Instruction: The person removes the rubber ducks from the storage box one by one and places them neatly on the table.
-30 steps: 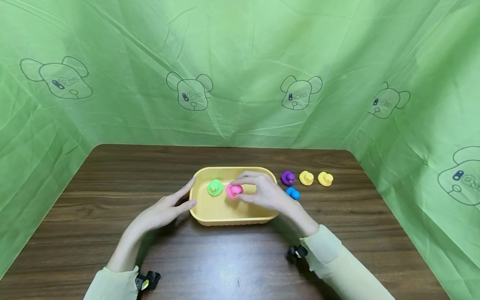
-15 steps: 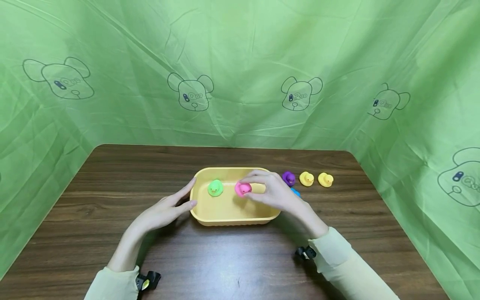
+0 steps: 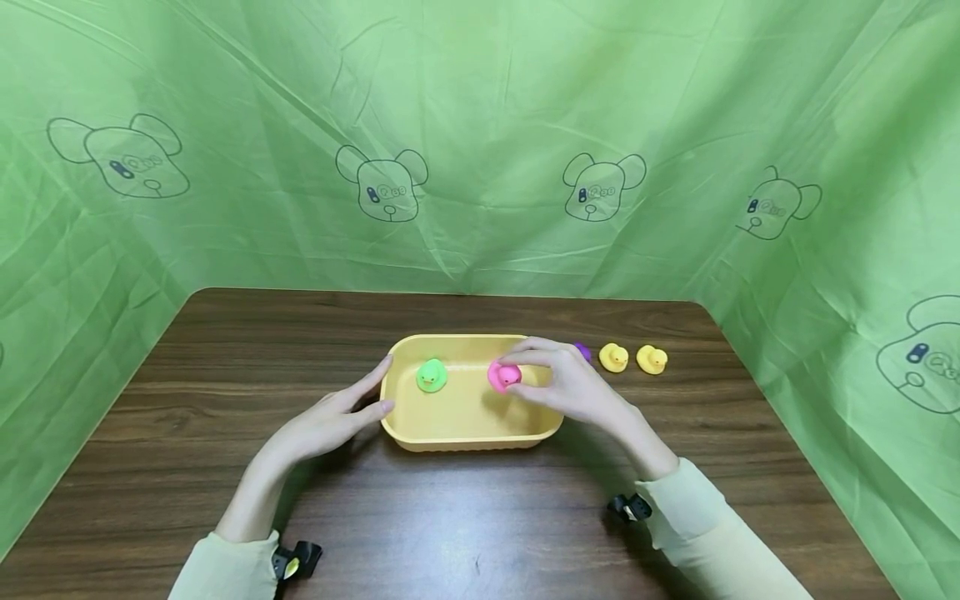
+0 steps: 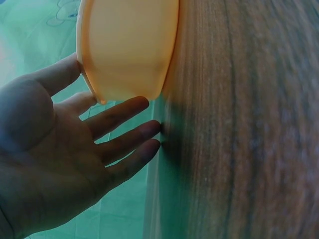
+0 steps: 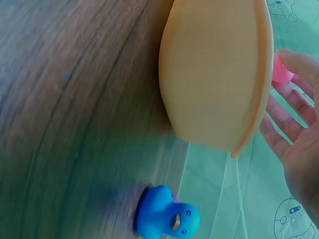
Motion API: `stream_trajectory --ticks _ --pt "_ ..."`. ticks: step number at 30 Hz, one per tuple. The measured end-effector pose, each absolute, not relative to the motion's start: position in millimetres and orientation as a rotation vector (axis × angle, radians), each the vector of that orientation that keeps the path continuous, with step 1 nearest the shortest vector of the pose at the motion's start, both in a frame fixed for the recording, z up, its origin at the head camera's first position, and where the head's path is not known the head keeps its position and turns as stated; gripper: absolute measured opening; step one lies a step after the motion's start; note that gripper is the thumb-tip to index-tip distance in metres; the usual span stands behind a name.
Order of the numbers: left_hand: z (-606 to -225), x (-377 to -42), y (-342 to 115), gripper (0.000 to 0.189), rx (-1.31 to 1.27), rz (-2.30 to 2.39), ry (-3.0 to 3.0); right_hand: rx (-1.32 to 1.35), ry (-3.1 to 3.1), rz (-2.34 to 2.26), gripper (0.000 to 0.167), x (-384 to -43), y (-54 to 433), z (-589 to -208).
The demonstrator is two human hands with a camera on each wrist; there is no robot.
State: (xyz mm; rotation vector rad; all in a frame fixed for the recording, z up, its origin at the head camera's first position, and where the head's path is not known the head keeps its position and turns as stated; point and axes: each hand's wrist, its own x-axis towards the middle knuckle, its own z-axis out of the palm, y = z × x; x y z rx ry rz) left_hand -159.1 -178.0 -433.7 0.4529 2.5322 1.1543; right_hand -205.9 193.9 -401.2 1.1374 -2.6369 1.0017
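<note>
Over the right part of a yellow plastic tray (image 3: 450, 421), my right hand (image 3: 562, 379) pinches a pink rubber duck (image 3: 504, 377) between thumb and fingers. In the right wrist view the pink duck (image 5: 281, 72) shows just above the tray's rim. A green rubber duck (image 3: 431, 376) sits inside the tray on the left. My left hand (image 3: 330, 425) touches the tray's left end with thumb and fingers spread. The left wrist view shows the fingers of that hand (image 4: 65, 134) fairly straight against the end wall (image 4: 132, 50).
Right of the tray stand two yellow ducks (image 3: 614, 358) and a purple duck (image 3: 583, 353), mostly covered by my right hand. A blue duck (image 5: 162, 214), hidden in the head view, stands near the tray's right end. Green cloth (image 3: 480, 150) walls the wooden table (image 3: 300, 333).
My right hand has moved rightward across the tray with the pink duck, now covering the blue duck and most of the purple one in the head view. The left hand stays put.
</note>
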Motion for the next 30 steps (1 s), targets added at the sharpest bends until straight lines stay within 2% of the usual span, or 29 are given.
stream_trajectory --ticks 21,30 --pt "-436.4 -160.3 -178.3 0.074 0.433 1.152 2.538 1.141 -2.588 1.061 0.027 -201.4 222.7 -396.5" --pt "-436.5 -160.4 -177.7 0.074 0.426 1.159 2.533 1.007 -2.661 1.037 0.03 -195.7 239.7 -395.0"
